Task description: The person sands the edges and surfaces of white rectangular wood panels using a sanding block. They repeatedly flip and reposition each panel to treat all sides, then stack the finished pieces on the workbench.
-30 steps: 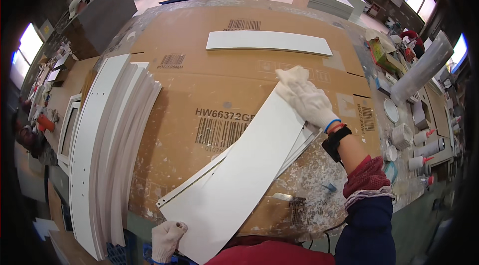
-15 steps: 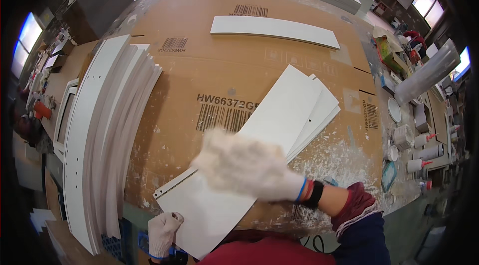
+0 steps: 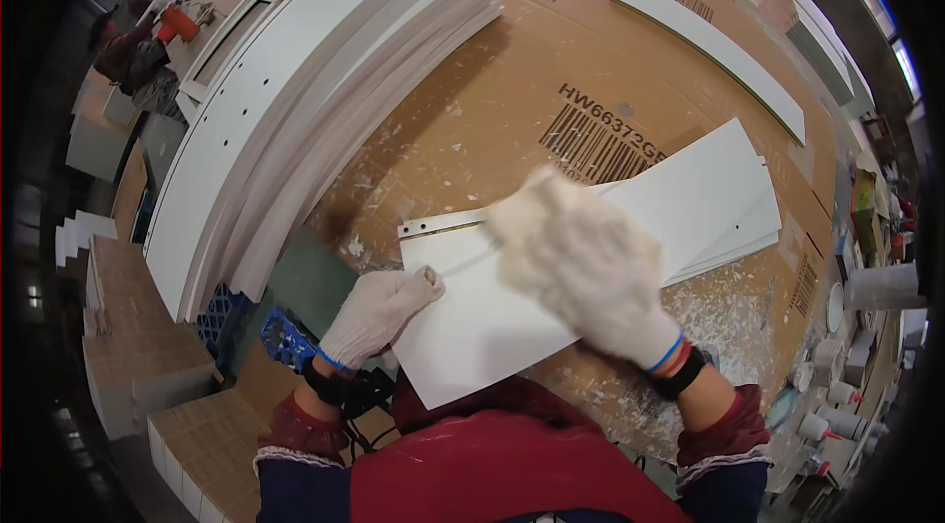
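A long white panel (image 3: pixel 463 316) lies at a slant on the cardboard-covered table, on top of at least one similar panel (image 3: pixel 753 228) that fans out at its far right end. My gloved left hand (image 3: pixel 379 316) pinches the panel's near left edge, thumb on the top face. On the middle of the panel, my gloved right hand (image 3: pixel 610 282) presses a cream cloth (image 3: pixel 532 203); both are smeared by motion, and the fingers are partly hidden. Small dark holes and a groove run along the panel's upper left edge.
A tall stack of white panels (image 3: pixel 266 110) stands at the left. One narrow white strip (image 3: pixel 709 46) lies at the far right on the cardboard (image 3: pixel 443 149). Bottles and jars (image 3: pixel 837 405) line the right side. Another person (image 3: pixel 128 51) is at the far left.
My view has turned and shifted toward the left. The right hand and cloth still move over the panel, while the left hand keeps to its near left edge.
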A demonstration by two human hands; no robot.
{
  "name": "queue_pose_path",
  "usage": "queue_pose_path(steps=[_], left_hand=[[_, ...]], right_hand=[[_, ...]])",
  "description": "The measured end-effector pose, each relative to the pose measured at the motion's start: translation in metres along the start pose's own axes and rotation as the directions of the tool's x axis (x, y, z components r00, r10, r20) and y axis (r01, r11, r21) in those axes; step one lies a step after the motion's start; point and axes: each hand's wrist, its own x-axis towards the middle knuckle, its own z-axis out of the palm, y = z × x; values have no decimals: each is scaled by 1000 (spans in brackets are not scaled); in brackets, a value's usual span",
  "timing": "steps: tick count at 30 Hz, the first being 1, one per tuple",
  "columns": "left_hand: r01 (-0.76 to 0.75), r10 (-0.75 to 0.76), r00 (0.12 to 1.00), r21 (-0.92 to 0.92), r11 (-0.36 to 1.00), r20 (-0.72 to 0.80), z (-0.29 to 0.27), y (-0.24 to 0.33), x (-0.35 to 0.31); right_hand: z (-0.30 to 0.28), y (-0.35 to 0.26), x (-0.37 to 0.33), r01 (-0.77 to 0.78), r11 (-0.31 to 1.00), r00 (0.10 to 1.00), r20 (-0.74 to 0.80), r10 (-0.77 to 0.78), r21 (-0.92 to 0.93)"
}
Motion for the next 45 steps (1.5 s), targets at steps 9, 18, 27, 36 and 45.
queue_pose_path(steps=[9, 18, 27, 36, 45], left_hand=[[-215, 210, 975, 79, 973, 68, -1, -9, 11], [-203, 191, 975, 104, 974, 113, -17, -19, 16], [15, 216, 943, -684, 730, 251, -12, -27, 20], [-161, 305, 910, -437, 885, 282, -31, -67, 19], [-176, 245, 952, -327, 928, 184, -35, -46, 0]], right_hand=[[40, -128, -11, 434, 653, 817, 33, -575, 621], [-13, 97, -59, -469, 883, 854, -259, 452, -4], [5, -110, 30, 306, 917, 940, 71, -334, 256], [-28, -46, 26, 107, 755, 992, -20, -123, 648], [-47, 104, -58, -217, 962, 971, 136, 196, 164]])
